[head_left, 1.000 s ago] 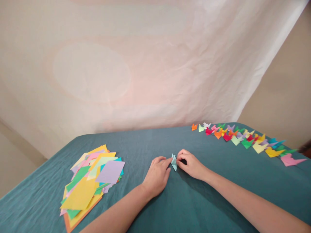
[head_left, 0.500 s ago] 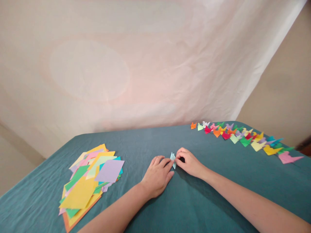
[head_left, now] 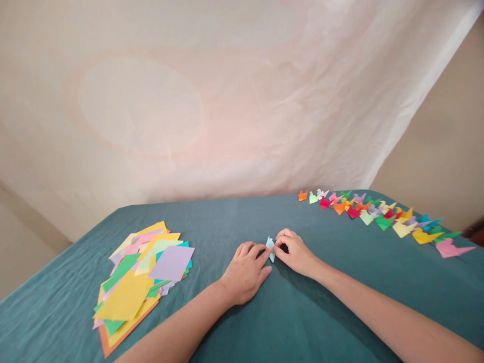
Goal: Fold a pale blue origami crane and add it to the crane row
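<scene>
A small pale blue folded paper piece [head_left: 269, 245] sits on the teal tablecloth [head_left: 302, 312] between my two hands. My left hand [head_left: 245, 273] lies on the cloth with its fingers pressed against the left side of the piece. My right hand [head_left: 296, 253] pinches the piece's right side with thumb and fingertips. Most of the piece is covered by my fingers.
A loose pile of coloured paper squares [head_left: 139, 275] lies at the left. A row of several folded paper cranes [head_left: 381, 214] runs along the far right edge of the table. A cream sheet [head_left: 212, 101] hangs behind the table.
My left fingers have slid closer over the pale blue piece, covering more of it. Both hands stay in the same spot.
</scene>
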`<move>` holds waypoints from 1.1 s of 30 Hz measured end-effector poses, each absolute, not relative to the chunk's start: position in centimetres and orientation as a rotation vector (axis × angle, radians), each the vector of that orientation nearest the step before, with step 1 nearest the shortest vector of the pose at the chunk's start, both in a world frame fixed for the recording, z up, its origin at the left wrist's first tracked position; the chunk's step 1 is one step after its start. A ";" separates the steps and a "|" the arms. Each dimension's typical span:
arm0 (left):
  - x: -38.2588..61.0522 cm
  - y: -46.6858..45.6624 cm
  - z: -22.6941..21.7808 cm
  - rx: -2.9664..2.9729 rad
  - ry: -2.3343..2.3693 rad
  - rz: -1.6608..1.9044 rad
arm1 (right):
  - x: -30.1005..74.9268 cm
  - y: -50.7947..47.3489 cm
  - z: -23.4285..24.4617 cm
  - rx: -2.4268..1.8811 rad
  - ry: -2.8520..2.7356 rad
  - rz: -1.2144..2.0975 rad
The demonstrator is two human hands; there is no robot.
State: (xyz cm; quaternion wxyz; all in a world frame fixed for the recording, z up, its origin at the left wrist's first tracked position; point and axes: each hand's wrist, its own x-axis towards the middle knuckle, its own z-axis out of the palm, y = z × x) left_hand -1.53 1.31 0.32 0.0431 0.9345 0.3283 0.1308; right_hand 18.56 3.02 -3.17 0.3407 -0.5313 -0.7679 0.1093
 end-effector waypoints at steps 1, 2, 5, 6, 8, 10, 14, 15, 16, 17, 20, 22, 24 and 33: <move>-1.5 1.3 0.3 2.859 1.005 0.399 | 18.6 3.0 -3.2 -1.386 -2.000 0.282; -1.5 1.3 0.3 2.861 1.006 0.399 | 18.5 3.0 -3.2 -1.389 -2.001 0.279; -1.6 1.4 0.2 2.870 1.007 0.396 | 18.5 3.0 -3.2 -1.399 -2.001 0.274; -1.6 1.4 0.2 2.871 1.008 0.394 | 18.5 3.0 -3.2 -1.402 -2.001 0.274; -1.6 1.4 0.2 2.872 1.009 0.392 | 18.5 3.0 -3.2 -1.408 -1.999 0.276; -1.6 1.4 0.2 2.875 1.008 0.382 | 18.5 3.0 -3.2 -1.413 -1.999 0.278; -1.6 1.5 0.2 2.885 1.008 0.346 | 18.4 3.0 -3.3 -1.420 -2.003 0.279; -1.6 1.5 0.2 2.887 1.009 0.341 | 18.4 3.0 -3.3 -1.424 -2.003 0.278; -1.6 1.5 0.2 2.888 1.010 0.337 | 18.4 3.0 -3.3 -1.427 -2.005 0.277; -1.6 1.5 0.2 2.888 1.012 0.333 | 18.4 3.0 -3.3 -1.430 -2.007 0.275; -1.6 1.5 0.2 2.887 1.014 0.324 | 18.4 2.9 -3.2 -1.441 -2.015 0.267; -1.6 1.5 0.2 2.888 1.014 0.318 | 18.4 2.9 -3.2 -1.451 -2.020 0.259; -1.6 1.5 0.3 2.890 1.014 0.315 | 18.3 2.9 -3.1 -1.463 -2.026 0.251; -1.5 1.6 0.2 2.922 1.021 0.315 | 18.0 2.7 -3.0 -1.505 -2.040 0.223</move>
